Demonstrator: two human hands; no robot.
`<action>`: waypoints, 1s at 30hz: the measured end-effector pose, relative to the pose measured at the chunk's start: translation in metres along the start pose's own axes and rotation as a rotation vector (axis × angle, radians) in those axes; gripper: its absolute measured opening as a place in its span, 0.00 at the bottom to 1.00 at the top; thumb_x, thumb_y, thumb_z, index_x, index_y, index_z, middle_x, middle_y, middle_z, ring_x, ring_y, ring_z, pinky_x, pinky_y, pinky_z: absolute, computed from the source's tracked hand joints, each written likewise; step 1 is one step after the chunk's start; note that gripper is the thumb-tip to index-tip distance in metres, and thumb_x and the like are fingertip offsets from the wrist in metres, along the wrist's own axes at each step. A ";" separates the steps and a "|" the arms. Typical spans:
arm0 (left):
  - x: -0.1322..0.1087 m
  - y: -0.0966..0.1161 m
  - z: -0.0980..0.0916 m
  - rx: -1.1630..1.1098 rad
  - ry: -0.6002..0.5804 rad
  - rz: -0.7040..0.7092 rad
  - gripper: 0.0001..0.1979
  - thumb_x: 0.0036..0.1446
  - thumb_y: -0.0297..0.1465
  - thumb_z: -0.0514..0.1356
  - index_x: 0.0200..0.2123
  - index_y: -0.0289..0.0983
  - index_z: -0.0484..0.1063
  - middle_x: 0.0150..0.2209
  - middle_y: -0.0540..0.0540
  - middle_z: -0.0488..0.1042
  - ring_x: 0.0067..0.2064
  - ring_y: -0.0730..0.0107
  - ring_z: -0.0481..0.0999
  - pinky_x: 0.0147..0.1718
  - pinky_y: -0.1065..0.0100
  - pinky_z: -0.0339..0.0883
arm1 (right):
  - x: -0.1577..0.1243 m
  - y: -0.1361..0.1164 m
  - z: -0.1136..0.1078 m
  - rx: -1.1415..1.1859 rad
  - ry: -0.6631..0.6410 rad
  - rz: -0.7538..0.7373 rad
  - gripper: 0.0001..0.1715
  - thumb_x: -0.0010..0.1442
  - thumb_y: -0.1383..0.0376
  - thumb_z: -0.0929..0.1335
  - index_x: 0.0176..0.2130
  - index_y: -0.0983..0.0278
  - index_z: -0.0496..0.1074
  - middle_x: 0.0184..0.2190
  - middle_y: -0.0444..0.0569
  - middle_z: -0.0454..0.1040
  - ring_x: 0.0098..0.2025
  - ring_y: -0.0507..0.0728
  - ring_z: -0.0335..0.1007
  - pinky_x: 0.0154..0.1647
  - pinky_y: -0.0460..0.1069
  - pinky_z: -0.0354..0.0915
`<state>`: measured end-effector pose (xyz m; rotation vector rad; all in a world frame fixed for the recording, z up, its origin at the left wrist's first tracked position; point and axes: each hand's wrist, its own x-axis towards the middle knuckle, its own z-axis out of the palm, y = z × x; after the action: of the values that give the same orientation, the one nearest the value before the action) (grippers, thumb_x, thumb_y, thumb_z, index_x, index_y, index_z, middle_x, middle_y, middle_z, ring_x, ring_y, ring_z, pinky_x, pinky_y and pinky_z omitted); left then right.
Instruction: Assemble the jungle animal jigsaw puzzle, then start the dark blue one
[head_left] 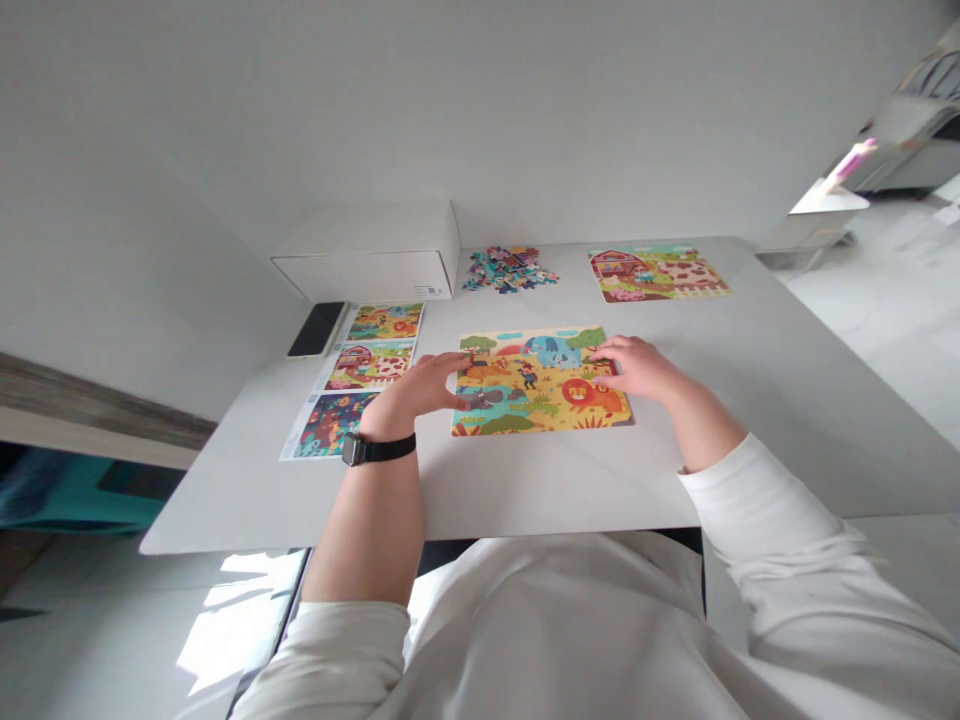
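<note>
An assembled jigsaw puzzle with safari animals, among them a lion and a blue elephant, lies flat in front of me on the white table. My left hand is at its left edge, thumb and fingers apart, the tips touching the border. On the opposite side, my right hand rests its spread fingertips on the right edge. Neither hand has its fingers wrapped round anything. A black watch is on my left wrist.
A printed sheet with three pictures lies left, beside a dark phone. Behind stand a white box and a pile of loose puzzle pieces. A farm puzzle lies back right, near the wall.
</note>
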<state>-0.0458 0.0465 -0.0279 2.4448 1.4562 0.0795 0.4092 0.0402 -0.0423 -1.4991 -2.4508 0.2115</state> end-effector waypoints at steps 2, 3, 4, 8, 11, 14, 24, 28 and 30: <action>0.000 -0.001 -0.001 -0.003 -0.008 0.003 0.43 0.53 0.50 0.73 0.71 0.44 0.74 0.76 0.41 0.68 0.74 0.43 0.68 0.74 0.52 0.60 | 0.000 0.000 0.000 -0.002 0.010 -0.006 0.24 0.62 0.52 0.79 0.56 0.55 0.85 0.57 0.55 0.82 0.58 0.69 0.78 0.65 0.65 0.72; 0.000 -0.001 -0.001 -0.004 -0.015 0.003 0.43 0.54 0.51 0.72 0.71 0.44 0.74 0.76 0.41 0.67 0.75 0.43 0.68 0.74 0.52 0.60 | 0.000 0.000 -0.001 -0.001 0.022 -0.009 0.23 0.62 0.52 0.79 0.56 0.55 0.86 0.57 0.55 0.82 0.58 0.69 0.78 0.65 0.65 0.72; -0.001 -0.002 -0.002 -0.007 -0.022 0.002 0.43 0.54 0.51 0.72 0.72 0.45 0.73 0.77 0.41 0.67 0.75 0.43 0.67 0.75 0.52 0.59 | -0.001 0.000 -0.001 0.004 0.038 -0.013 0.23 0.63 0.52 0.79 0.55 0.54 0.86 0.58 0.55 0.82 0.58 0.69 0.78 0.65 0.65 0.72; -0.004 -0.006 -0.006 -0.019 -0.022 -0.003 0.45 0.53 0.50 0.74 0.73 0.48 0.72 0.78 0.43 0.64 0.77 0.44 0.65 0.75 0.51 0.59 | -0.001 -0.002 -0.005 0.039 0.078 -0.049 0.23 0.63 0.54 0.78 0.57 0.53 0.85 0.58 0.54 0.81 0.58 0.68 0.78 0.65 0.65 0.73; -0.006 -0.007 -0.007 -0.004 -0.025 -0.008 0.46 0.52 0.49 0.75 0.73 0.49 0.71 0.78 0.43 0.64 0.77 0.44 0.64 0.75 0.51 0.58 | -0.003 -0.010 -0.006 0.059 0.039 -0.086 0.26 0.63 0.51 0.79 0.59 0.54 0.84 0.59 0.55 0.81 0.59 0.68 0.78 0.66 0.64 0.73; -0.005 -0.007 -0.007 0.015 -0.020 -0.002 0.47 0.51 0.48 0.75 0.73 0.48 0.72 0.78 0.41 0.65 0.76 0.42 0.66 0.75 0.50 0.60 | -0.004 -0.023 -0.001 0.045 0.010 -0.088 0.32 0.62 0.48 0.80 0.61 0.55 0.83 0.62 0.56 0.79 0.61 0.70 0.78 0.66 0.65 0.73; 0.000 -0.004 -0.002 0.035 -0.022 0.016 0.44 0.52 0.52 0.75 0.70 0.46 0.76 0.75 0.40 0.70 0.74 0.43 0.70 0.75 0.50 0.59 | -0.008 -0.041 -0.002 -0.050 -0.074 0.020 0.38 0.55 0.45 0.83 0.61 0.51 0.82 0.66 0.56 0.77 0.65 0.73 0.75 0.67 0.67 0.71; 0.005 0.019 0.004 0.034 0.011 0.038 0.42 0.54 0.53 0.74 0.70 0.48 0.76 0.74 0.40 0.71 0.75 0.40 0.69 0.75 0.43 0.58 | -0.013 -0.027 -0.015 -0.063 -0.142 0.061 0.39 0.54 0.45 0.83 0.61 0.52 0.82 0.66 0.56 0.77 0.65 0.72 0.76 0.67 0.65 0.71; 0.008 0.034 0.008 0.047 0.039 0.057 0.41 0.57 0.53 0.73 0.71 0.49 0.75 0.74 0.41 0.71 0.75 0.40 0.68 0.76 0.40 0.55 | -0.019 -0.016 -0.024 -0.060 -0.190 0.102 0.39 0.55 0.45 0.82 0.62 0.53 0.82 0.67 0.55 0.77 0.65 0.72 0.77 0.68 0.63 0.71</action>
<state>-0.0110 0.0363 -0.0270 2.5362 1.4203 0.1068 0.4108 0.0160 -0.0182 -1.7044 -2.5482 0.3163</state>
